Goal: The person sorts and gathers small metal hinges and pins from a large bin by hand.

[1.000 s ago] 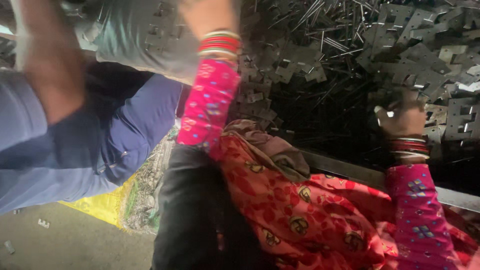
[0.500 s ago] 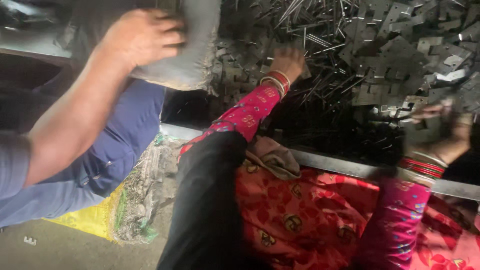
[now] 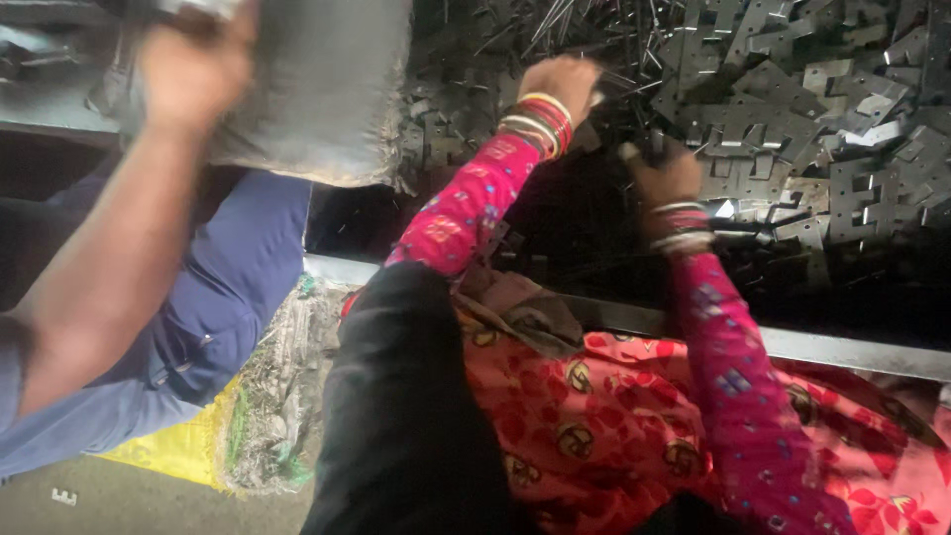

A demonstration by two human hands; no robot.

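From my head view both my hands are up in the heap of flat grey stamped metal pieces (image 3: pixel 792 109) that fills the upper right of the frame. My left hand (image 3: pixel 560 84), bangles at the wrist, is knuckles-up at the left edge of the heap, fingers curled down into the pieces; it looks closed on some but I cannot tell what exactly is in the grip, too dark. My right hand (image 3: pixel 666 176) is a bit lower and to the right, closed around something dark and thin, maybe a few of the pieces or a narrow strip; I can't make it out. The bulk of the heap lies up and to the right of both hands, so the right hand is the nearer one to most of it; the left only touches the fringe. The pieces lie jumbled, flat, with no common long axis. The long grey metal rail (image 3: pixel 842 345) runs across just below my right forearm. On the left a co-worker's hand (image 3: pixel 193 74) is pressed on a grey woven sack (image 3: pixel 317 99), which is just beside my left hand, apart from it.
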